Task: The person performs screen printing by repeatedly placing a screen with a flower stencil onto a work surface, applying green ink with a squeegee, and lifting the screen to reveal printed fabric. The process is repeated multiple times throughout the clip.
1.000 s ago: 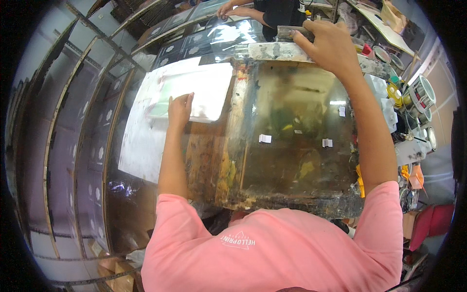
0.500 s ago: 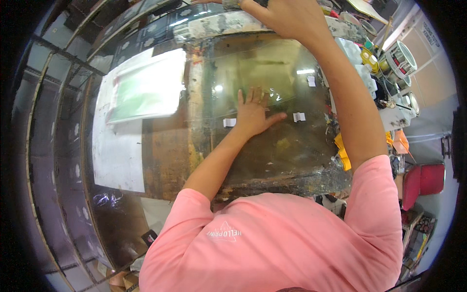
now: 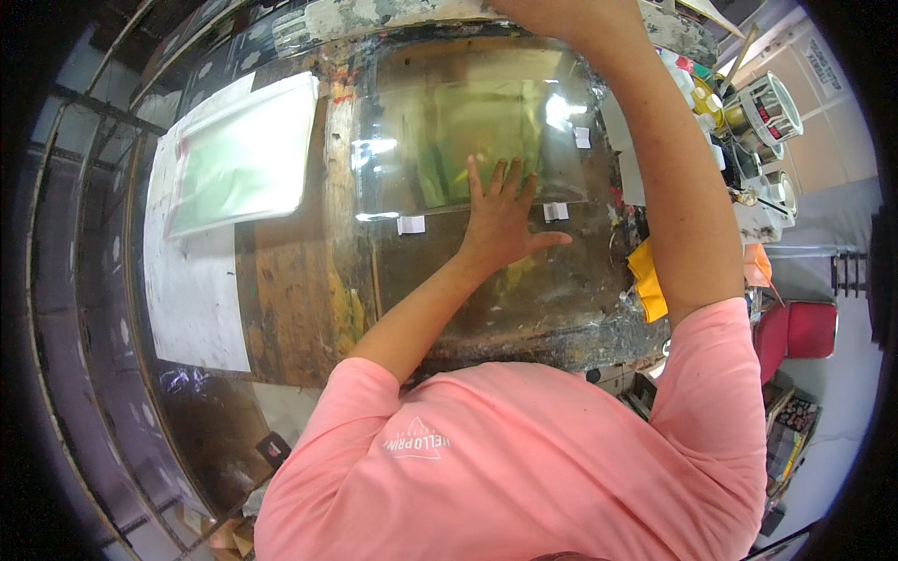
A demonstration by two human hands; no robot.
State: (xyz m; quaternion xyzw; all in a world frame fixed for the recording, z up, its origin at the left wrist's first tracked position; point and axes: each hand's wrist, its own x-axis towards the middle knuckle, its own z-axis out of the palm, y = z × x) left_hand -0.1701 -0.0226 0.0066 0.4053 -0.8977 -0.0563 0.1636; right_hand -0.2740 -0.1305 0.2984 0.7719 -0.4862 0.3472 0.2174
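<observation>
My left hand (image 3: 505,213) is spread palm down, its fingertips over the near part of a clear plastic sheet (image 3: 412,159) and its thumb out to the right. Under the sheet is a dark, glossy work surface (image 3: 458,304). Small folded white tabs (image 3: 411,224) sit close to the sheet's near edge, with another tab (image 3: 582,137) by its right side. My right hand (image 3: 571,17) reaches to the table's far side. The picture's top edge cuts off its fingers, so what it holds, if anything, is hidden.
On the left, a stack of clear sheets (image 3: 248,154) lies on large white paper (image 3: 198,304). Paint tins (image 3: 767,105) and bottles line the right side near a yellow cloth (image 3: 644,282). Metal rack bars (image 3: 42,280) stand far left; a red chair (image 3: 809,329) is at right.
The clear sheet has turned slightly, and its near edge now runs close along the white tabs. My right hand has gone farther past the top edge. The whole view has shifted a little.
</observation>
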